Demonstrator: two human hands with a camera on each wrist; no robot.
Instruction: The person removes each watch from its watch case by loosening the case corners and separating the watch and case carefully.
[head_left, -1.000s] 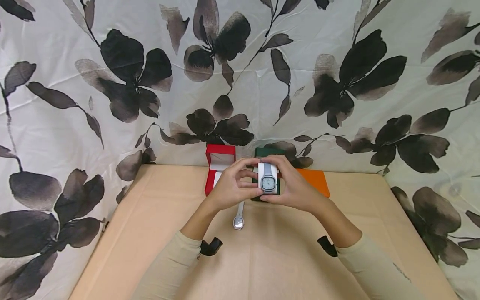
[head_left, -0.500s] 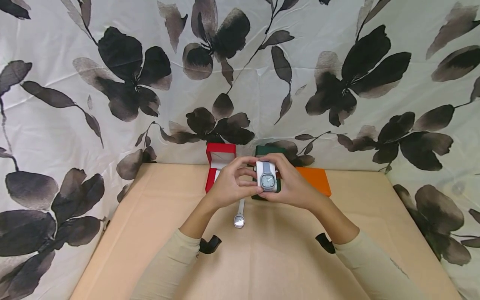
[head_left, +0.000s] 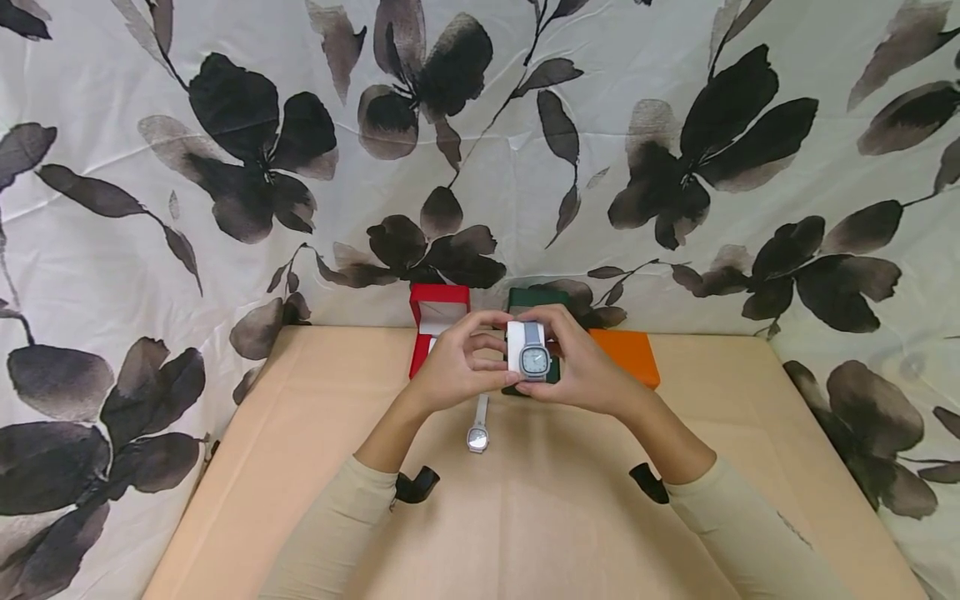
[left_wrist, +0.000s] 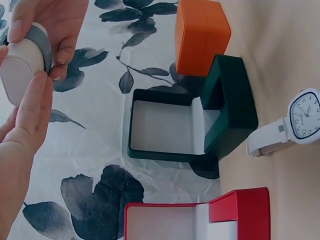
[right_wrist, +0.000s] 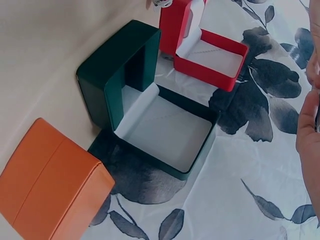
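Two hands, left hand [head_left: 457, 367] and right hand [head_left: 581, 367], both pinch a grey square-faced wristwatch wrapped on a white cushion [head_left: 529, 358], held above the open dark green box [head_left: 534, 298]. Open red box [head_left: 438, 310] left, closed orange box [head_left: 626, 354] right, white-strapped watch [head_left: 477, 432] lies nearer on the beige table [head_left: 300, 467].

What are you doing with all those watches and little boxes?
A person holds a small white cushion with a grey watch strapped round it, gripped between the left hand and the right hand above the table. Just behind the hands stand an open green box and an open red box, and a shut orange box sits to the right. A second, white watch lies flat on the table below the left hand.
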